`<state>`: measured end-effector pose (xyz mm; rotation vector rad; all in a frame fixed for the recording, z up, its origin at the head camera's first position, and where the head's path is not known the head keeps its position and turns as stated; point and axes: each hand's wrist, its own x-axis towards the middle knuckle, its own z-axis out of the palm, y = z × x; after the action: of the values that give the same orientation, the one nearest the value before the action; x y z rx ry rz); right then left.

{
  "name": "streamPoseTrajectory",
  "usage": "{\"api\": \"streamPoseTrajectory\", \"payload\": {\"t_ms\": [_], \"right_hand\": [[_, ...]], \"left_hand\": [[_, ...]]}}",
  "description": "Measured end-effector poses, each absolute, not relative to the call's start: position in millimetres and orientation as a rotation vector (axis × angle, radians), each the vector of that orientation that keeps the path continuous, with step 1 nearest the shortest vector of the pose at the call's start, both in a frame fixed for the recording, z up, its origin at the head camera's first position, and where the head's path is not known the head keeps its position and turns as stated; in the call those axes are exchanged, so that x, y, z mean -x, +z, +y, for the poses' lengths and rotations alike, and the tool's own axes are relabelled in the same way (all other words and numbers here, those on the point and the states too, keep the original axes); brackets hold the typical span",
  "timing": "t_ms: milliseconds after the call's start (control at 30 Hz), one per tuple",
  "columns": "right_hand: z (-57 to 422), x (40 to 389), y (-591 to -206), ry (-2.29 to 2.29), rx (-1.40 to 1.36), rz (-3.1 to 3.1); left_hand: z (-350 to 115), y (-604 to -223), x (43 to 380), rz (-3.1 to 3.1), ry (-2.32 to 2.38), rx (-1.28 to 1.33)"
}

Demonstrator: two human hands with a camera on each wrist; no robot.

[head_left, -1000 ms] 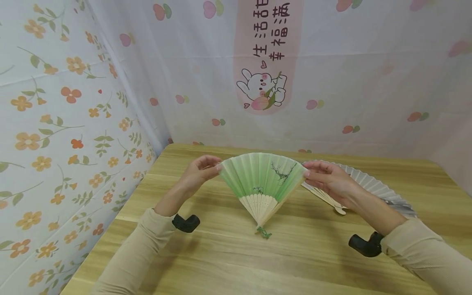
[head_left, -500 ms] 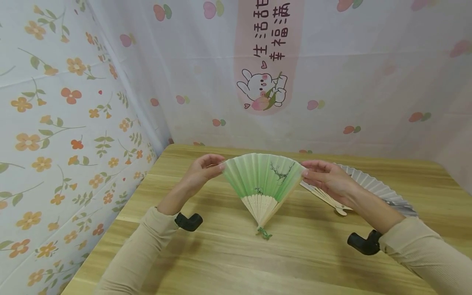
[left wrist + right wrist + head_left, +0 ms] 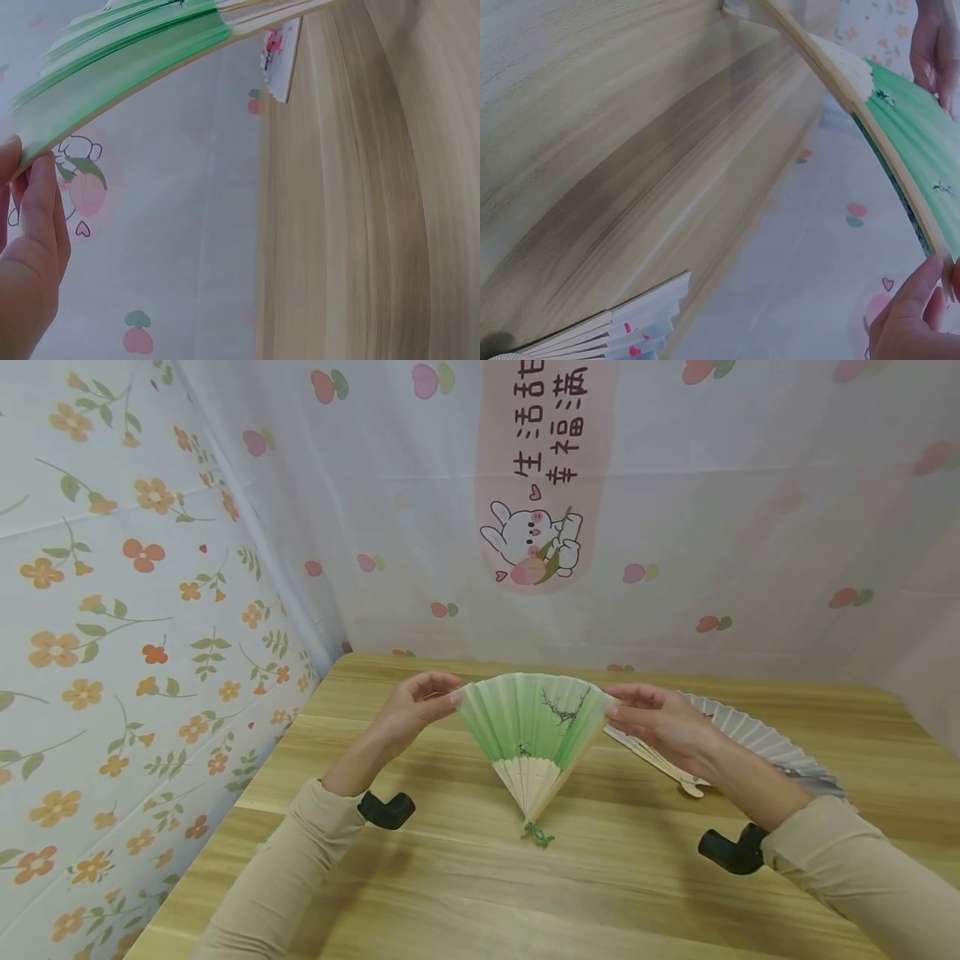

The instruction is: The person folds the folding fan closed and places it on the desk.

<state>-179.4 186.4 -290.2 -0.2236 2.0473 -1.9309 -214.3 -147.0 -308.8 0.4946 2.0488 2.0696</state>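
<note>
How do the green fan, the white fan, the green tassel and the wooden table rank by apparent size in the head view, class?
1. wooden table, clearly largest.
2. green fan and white fan: unsure, since the right hand and arm hide part of the white one.
3. green tassel, smallest.

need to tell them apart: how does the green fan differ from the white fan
The green fan is held up between the left hand and right hand; the white fan lies flat on the table. The green fan spreads narrower than the white one. Both are pleated, with pale wooden ribs.
</note>
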Motion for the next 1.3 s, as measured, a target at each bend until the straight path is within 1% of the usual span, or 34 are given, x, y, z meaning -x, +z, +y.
{"api": "streamPoseTrajectory", "payload": {"t_ms": [400, 667, 1033, 1300], "right_hand": [[176.4, 179.8, -290.7, -1.974, 0.201, 2.033], [174.3, 181.1, -292.8, -1.994, 0.245, 2.022], [172.0, 181.9, -292.9, -1.98, 0.226, 2.057], [170.1, 182.6, -292.2, -2.031, 0.195, 2.0]], "left_hand": [[-143.0, -308.1, 214.7, 2.025, 2.077, -0.517], [-139.4, -306.7, 213.3, 1.979, 2.102, -0.479], [-133.4, -304.3, 214.4, 1.974, 2.124, -0.427], [-130.6, -305.2, 216.1, 1.958, 2.127, -0.461]]}}
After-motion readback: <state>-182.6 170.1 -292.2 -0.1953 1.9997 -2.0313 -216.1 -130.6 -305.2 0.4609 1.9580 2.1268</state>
